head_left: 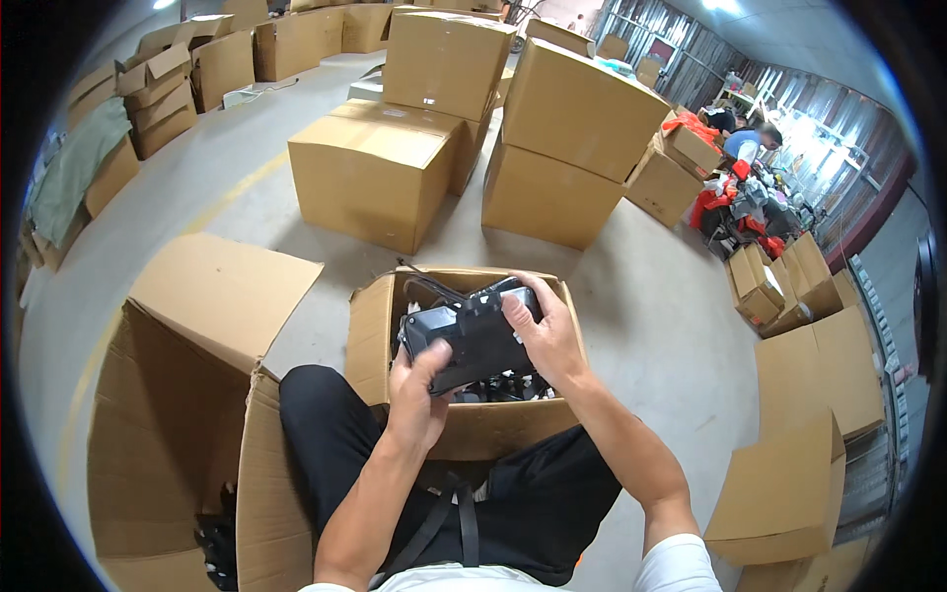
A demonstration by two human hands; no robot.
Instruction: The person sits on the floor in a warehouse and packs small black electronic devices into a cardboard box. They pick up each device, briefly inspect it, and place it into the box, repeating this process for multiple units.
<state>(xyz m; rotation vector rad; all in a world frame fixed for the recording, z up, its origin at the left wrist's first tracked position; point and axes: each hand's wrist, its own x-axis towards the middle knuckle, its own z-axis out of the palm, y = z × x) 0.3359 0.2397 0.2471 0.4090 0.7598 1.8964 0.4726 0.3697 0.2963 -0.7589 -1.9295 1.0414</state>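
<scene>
Both of my hands grip a black boxy plastic device (480, 338) above an open cardboard carton (493, 427) between my knees. My left hand (419, 390) is closed on its lower left end, the thumb on top and slightly blurred. My right hand (546, 335) is closed round its upper right end, thumb on the upper face. Black cables (430, 280) stick out behind the device at the carton's far left. Beneath, the carton holds black and some white small parts (493, 388), mostly hidden by the device. Exactly what the device is I cannot tell.
At my left stands a tall open carton (276, 483) with black items (217, 538) low inside. Large closed cartons (375, 173) and stacked cartons (562, 148) rise ahead. More cartons (789, 483) line the right. Far right, a person (750, 143) bends by a pile of goods.
</scene>
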